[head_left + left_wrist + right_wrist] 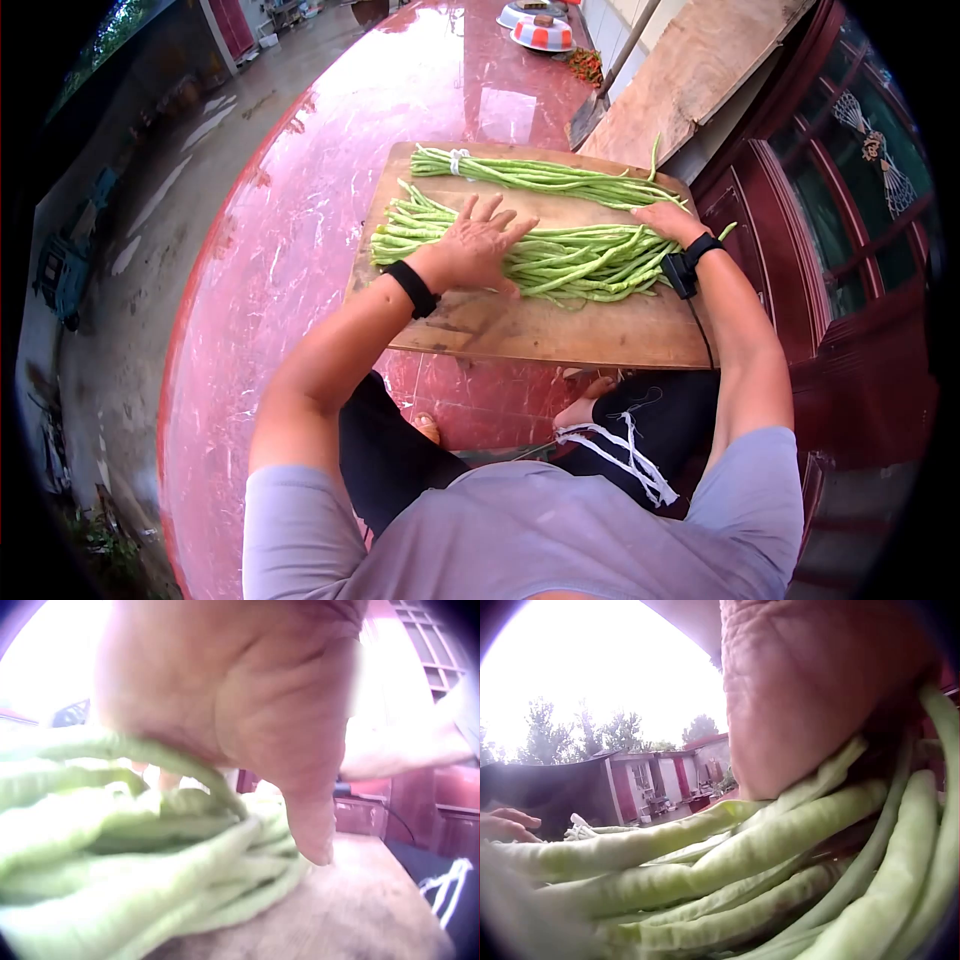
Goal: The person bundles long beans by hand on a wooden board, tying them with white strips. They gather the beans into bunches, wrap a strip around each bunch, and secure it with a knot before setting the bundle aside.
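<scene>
Loose long green beans [590, 262] lie in a bunch across a wooden board [480, 335]. Behind them is a second bunch [540, 174], bound near its left end with a white tie [458, 162]. My left hand [480, 245] is over the left-middle of the loose bunch, fingers spread; in the left wrist view its palm [240, 697] is above the beans [150, 862], thumb pointing down beside them. My right hand [672, 222] lies at the right end of the loose bunch, its fingertips near the tied bunch. In the right wrist view the right hand [810, 690] touches the beans [727, 877], its fingers hidden.
White strips [630, 455] lie over my leg below the board's front edge. A red door [780, 230] and a leaning wooden panel [690, 75] stand at the right. Bowls [542, 34] and a small red heap [586, 66] are on the floor at the back.
</scene>
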`<state>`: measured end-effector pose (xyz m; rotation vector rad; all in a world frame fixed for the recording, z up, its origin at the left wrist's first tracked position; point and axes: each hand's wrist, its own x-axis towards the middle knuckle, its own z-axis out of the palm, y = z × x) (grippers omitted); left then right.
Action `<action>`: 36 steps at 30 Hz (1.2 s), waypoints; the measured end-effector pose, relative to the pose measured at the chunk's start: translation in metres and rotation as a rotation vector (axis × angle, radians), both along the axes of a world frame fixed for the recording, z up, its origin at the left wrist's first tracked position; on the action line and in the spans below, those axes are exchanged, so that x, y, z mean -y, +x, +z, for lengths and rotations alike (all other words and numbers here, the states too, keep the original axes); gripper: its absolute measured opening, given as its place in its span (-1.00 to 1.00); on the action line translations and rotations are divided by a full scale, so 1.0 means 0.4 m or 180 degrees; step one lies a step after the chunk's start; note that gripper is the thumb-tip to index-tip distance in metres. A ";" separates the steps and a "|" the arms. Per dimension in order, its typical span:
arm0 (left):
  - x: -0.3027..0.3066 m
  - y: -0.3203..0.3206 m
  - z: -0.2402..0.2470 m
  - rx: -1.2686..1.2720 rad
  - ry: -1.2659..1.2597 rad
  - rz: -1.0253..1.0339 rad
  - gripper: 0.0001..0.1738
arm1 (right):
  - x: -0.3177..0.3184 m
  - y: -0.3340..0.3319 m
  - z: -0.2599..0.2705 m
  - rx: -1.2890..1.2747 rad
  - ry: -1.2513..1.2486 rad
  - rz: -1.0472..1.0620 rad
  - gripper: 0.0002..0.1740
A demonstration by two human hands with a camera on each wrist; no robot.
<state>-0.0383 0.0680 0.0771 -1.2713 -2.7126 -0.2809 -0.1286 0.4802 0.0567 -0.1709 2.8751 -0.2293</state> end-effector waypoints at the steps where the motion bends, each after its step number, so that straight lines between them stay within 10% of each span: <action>1: 0.010 0.007 0.032 0.0102 0.0032 0.0120 0.09 | 0.016 0.027 0.030 -0.0075 -0.0223 0.0056 -0.35; 8: 0.016 0.080 0.333 0.1637 0.2578 0.0278 -0.33 | 0.197 0.210 0.204 -0.1922 0.1244 0.0463 -0.79; 11: -0.030 0.178 0.408 0.2374 0.3967 -0.0079 -0.52 | 0.280 0.294 0.203 -0.2818 0.0201 0.0974 -0.84; 15: -0.094 0.303 0.339 0.3744 0.5364 -0.0603 -0.73 | 0.456 0.493 0.197 -0.1909 -0.0745 0.0963 -0.89; 19: -0.072 0.300 0.132 0.4240 0.4663 0.0318 -0.82 | 0.506 0.636 0.102 -0.1764 -0.1024 0.1027 -0.88; 27: 0.341 0.060 0.078 0.2628 0.4692 0.1229 -0.70 | 0.417 0.801 0.059 -0.1137 -0.1642 0.0435 -0.89; 36: 0.836 -0.009 0.308 -0.0878 0.5582 0.2777 -0.50 | 0.400 0.856 -0.017 -0.0787 -0.1727 0.0121 -0.87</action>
